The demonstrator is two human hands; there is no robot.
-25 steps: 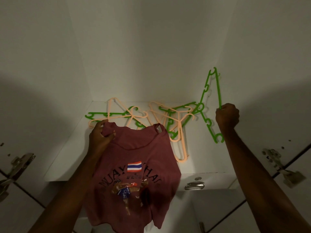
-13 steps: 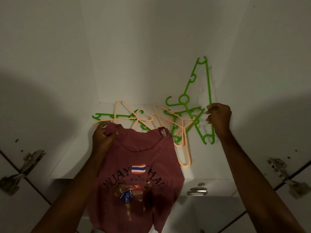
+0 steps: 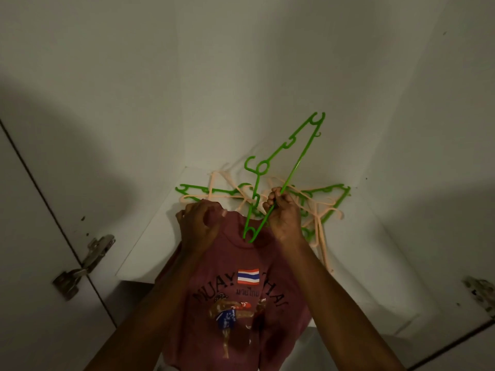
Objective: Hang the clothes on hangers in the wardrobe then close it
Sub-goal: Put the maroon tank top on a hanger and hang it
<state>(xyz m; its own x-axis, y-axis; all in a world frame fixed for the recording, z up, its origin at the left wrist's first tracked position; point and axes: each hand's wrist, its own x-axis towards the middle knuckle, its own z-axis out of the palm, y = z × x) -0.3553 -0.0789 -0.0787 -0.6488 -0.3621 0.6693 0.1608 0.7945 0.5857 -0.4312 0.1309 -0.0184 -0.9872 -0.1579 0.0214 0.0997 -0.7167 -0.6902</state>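
A maroon sleeveless top (image 3: 241,303) with a flag and a boxer print hangs in front of the wardrobe shelf. My left hand (image 3: 199,226) grips its left shoulder strap. My right hand (image 3: 284,215) holds a green plastic hanger (image 3: 270,178) by its bottom bar, tilted, with one end at the top's neckline and the other end pointing up and right. The top's right strap is hidden behind my right hand.
Several green and peach hangers (image 3: 316,207) lie in a heap on the white shelf (image 3: 150,236) at the back. White wardrobe walls stand on both sides. Metal door hinges sit at left (image 3: 83,266) and right (image 3: 479,290).
My right hand carried the green hanger left and down from the right wall to the top's neckline. The view shifted right and closer. My left hand kept hold of the strap.
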